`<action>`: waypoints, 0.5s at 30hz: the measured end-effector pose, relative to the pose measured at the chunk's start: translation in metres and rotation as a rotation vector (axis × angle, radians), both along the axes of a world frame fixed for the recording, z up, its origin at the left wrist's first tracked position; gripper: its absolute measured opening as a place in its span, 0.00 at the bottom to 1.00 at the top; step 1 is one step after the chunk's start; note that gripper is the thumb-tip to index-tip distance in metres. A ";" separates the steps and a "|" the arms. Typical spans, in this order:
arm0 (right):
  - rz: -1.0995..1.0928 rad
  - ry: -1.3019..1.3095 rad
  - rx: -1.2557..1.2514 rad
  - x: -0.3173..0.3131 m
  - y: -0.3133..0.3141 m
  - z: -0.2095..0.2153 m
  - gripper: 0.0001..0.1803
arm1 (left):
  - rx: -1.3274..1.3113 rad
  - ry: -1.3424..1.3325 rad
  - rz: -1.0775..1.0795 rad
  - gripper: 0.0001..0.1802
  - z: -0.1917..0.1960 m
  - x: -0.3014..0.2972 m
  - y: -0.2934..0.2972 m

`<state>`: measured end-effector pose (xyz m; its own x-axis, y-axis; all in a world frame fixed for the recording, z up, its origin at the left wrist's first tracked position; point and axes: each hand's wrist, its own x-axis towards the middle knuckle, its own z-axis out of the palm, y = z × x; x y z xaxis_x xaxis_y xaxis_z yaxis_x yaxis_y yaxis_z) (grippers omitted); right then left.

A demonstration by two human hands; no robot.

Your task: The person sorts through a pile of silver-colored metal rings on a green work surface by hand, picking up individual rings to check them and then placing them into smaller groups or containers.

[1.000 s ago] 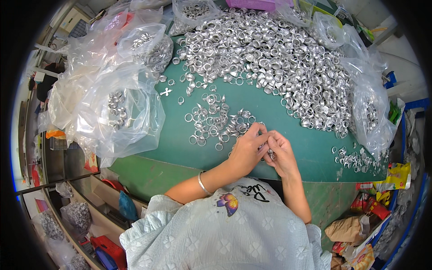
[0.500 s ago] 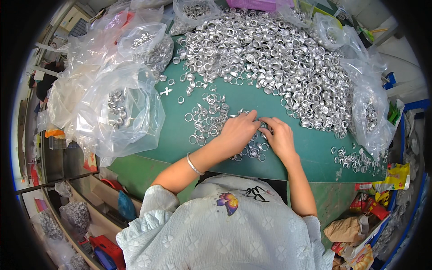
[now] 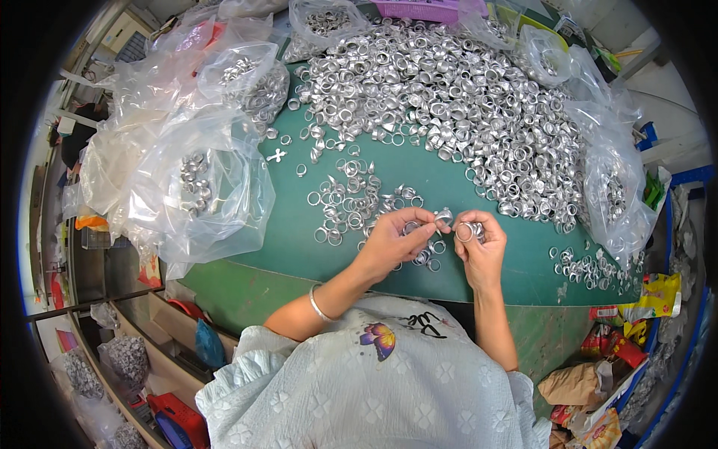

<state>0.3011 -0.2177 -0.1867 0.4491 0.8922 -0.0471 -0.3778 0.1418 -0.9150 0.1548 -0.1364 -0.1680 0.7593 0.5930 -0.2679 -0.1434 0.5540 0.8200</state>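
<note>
Silver ring (image 3: 465,231) gripped in right hand (image 3: 480,251) | left hand (image 3: 393,241) pinching metal piece (image 3: 443,217) | both hands lifted off the table (image 3: 299,247)

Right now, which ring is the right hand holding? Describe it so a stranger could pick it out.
Start at the green table heaped with silver rings. Come down to the two hands near its front edge. The ring is pinched upright in the right hand, lifted off the table, unlike the loose ones lying flat around it.
</note>
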 end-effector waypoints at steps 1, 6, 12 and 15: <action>-0.003 0.013 0.023 -0.002 -0.001 0.002 0.06 | -0.051 -0.051 0.034 0.08 -0.002 0.002 -0.005; -0.139 -0.216 -0.011 -0.013 -0.004 0.014 0.05 | 0.345 0.071 0.169 0.07 -0.002 0.006 -0.018; -0.160 -0.386 -0.023 -0.016 -0.010 0.025 0.08 | 0.957 0.134 0.281 0.10 -0.002 0.007 -0.024; -0.166 -0.378 -0.025 -0.018 -0.011 0.029 0.10 | 1.015 0.145 0.286 0.11 0.000 0.006 -0.029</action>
